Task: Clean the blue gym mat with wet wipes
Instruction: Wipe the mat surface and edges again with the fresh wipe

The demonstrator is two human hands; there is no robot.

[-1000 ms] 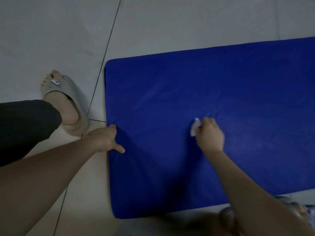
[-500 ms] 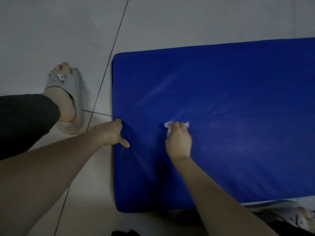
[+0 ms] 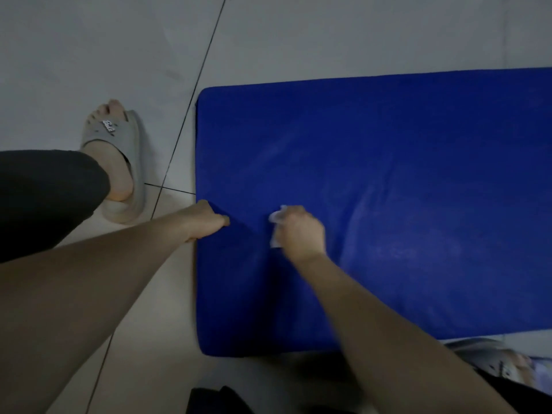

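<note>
The blue gym mat (image 3: pixel 403 180) lies flat on the floor and fills the right half of the view. My right hand (image 3: pixel 300 231) presses a crumpled white wet wipe (image 3: pixel 276 218) onto the mat near its left end; only the wipe's edges show past the fingers. My left hand (image 3: pixel 206 219) grips the mat's left edge, thumb on top of the blue cover and fingers curled over the side.
Pale floor tiles (image 3: pixel 119 40) with dark grout lines surround the mat. My left foot in a grey slipper (image 3: pixel 119 162) stands left of the mat. Another slippered foot (image 3: pixel 495 360) shows at the lower right, and a dark object (image 3: pixel 218 401) sits at the bottom edge.
My right hand has slid the wipe leftward across the mat, from the middle toward my left hand. The left hand has stayed on the mat's edge.
</note>
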